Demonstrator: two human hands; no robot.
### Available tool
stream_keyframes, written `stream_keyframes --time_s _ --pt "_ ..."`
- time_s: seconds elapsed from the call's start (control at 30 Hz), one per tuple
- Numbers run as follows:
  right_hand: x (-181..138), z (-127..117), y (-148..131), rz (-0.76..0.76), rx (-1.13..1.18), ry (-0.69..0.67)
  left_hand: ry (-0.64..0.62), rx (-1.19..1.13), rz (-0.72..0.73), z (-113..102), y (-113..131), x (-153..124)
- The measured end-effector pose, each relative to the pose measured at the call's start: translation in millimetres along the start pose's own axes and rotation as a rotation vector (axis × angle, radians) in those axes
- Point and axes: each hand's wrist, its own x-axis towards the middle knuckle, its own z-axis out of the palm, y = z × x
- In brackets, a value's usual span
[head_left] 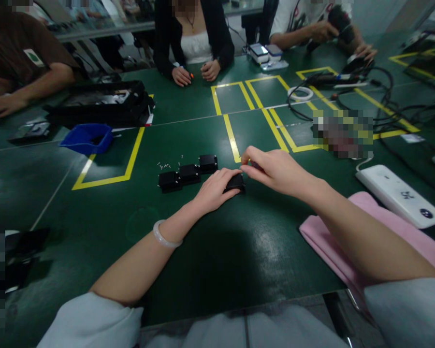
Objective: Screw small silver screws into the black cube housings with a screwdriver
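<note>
My left hand (pixel 217 189) rests over a small black box (pixel 235 182) on the green table, its thumb along the near side and its fingers along the far side. At the box's far right corner, my right hand (pixel 270 168) is closed in a pinch. Whatever its fingertips hold is too small to make out. To the left stand three similar black boxes in a slanting row: a near one (pixel 169 181), a middle one (pixel 189 173) and a far one (pixel 208 163). Several tiny screw-like pieces (pixel 164 166) lie scattered behind them.
A blue bin (pixel 87 138) and black trays (pixel 101 104) stand at left. A pink cloth (pixel 329 241) and white power bank-like device (pixel 400 195) lie at right. Cables (pixel 387 92) and a white ring (pixel 300 94) lie farther back. Several people sit opposite, one holding a dark tool (pixel 341 25).
</note>
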Motion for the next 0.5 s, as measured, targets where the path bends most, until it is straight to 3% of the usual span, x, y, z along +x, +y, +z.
stream_keyframes --time_s 0.5 --pt "-0.2 0.9 0.2 0.002 0.002 0.012 -0.007 -0.012 -0.011 -0.5 0.8 -0.1"
